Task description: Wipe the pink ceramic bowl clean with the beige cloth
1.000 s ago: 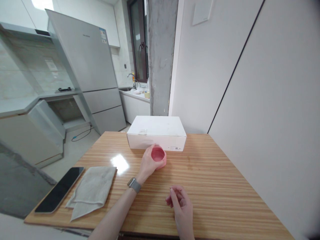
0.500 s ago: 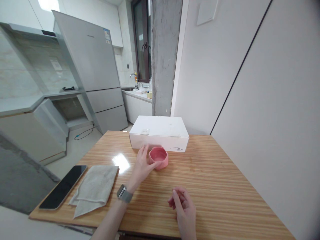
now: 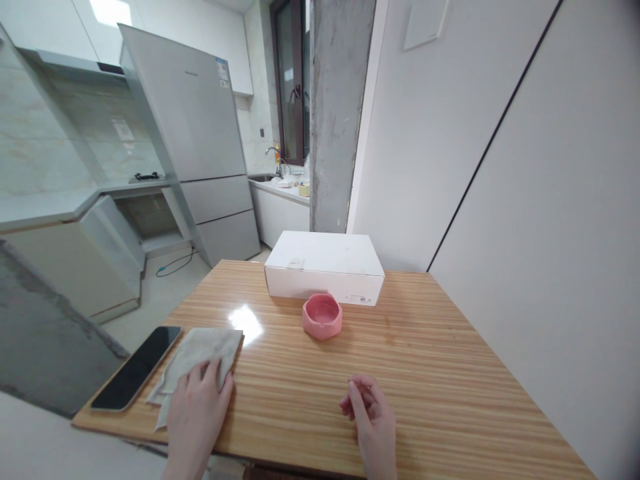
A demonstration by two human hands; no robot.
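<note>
My left hand (image 3: 199, 407) lies over the front part of a folded light grey cloth (image 3: 213, 343), back of the hand up and fingers a little apart. Its fingertips touch the fabric, with no fold visibly pinched. A pink ashtray-like bowl (image 3: 323, 319) with a faceted rim sits upright in the middle of the table, apart from both hands. Near the table's front edge rests my right hand (image 3: 371, 413), its fingers curled in and the thumb against the index finger; nothing shows in it.
A white box (image 3: 325, 267) stands just behind the pink bowl. Left of the cloth lies a dark phone (image 3: 136, 370) by the edge of the wooden table (image 3: 450, 387). Beyond are a tall fridge (image 3: 185, 120), a sink counter and, at right, a white wall.
My left hand has let go of the pink bowl and moved left and nearer to me, onto the cloth. The bowl stays by the box. My right hand keeps its pose.
</note>
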